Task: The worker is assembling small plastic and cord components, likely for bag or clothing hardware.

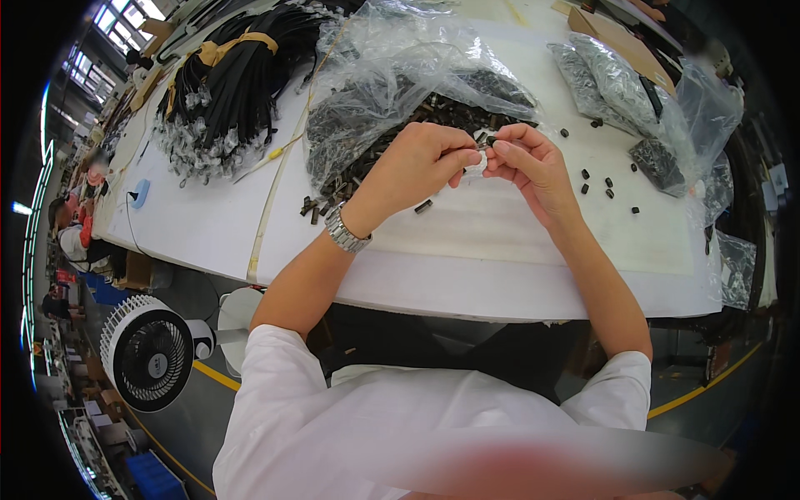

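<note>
over white table (pixel 417 279), right hand (pixel 536 171) pinches dark part (pixel 491 141) beside curled left hand (pixel 418 167)

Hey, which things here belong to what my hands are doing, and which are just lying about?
Likely in use:
- dark piece at your right hand's fingertips, with your left hand close by
- pile of similar pieces

Probably just lying about:
- fan
- blue device
- cardboard box
- strap bundle, though I can't be sure

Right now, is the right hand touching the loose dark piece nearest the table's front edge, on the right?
Apart. The head view shows white tabletop plainly between the right hand and that dark piece.
</note>
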Tool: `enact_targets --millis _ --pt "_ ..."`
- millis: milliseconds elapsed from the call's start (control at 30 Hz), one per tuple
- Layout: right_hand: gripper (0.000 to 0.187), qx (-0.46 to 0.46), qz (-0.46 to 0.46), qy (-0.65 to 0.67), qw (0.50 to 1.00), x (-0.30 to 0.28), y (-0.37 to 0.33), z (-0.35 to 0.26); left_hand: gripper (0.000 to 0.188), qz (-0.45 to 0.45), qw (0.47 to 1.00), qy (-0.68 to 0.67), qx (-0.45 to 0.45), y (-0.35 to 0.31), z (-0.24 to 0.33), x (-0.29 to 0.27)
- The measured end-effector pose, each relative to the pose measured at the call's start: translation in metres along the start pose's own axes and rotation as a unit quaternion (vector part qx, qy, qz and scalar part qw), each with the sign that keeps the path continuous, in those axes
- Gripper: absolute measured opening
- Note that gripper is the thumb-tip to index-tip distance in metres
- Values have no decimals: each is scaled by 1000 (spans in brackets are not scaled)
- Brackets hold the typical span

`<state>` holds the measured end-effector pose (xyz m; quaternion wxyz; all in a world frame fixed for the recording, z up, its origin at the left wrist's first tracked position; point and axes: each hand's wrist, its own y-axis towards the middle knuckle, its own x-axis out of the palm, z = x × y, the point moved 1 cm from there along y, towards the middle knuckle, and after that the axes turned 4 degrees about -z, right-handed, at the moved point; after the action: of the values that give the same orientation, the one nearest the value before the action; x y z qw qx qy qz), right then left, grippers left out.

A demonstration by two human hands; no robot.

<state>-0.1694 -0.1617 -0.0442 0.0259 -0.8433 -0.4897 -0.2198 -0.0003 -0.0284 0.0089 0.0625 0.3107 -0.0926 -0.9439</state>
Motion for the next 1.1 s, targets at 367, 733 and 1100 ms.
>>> enact_targets --millis 367,733,1100 --pt "18 -60 8 -137 989 13 -4 -4 20 -10 1000 13 -8 -2 -3 -1" --pt "13 -81 41 -241 966 22 -12 3 20 78 963 239 95 -6 -16 16" --pt "10 -144 50 -410 899 27 -13 4 16 89 971 197 99 -6 -27 15"
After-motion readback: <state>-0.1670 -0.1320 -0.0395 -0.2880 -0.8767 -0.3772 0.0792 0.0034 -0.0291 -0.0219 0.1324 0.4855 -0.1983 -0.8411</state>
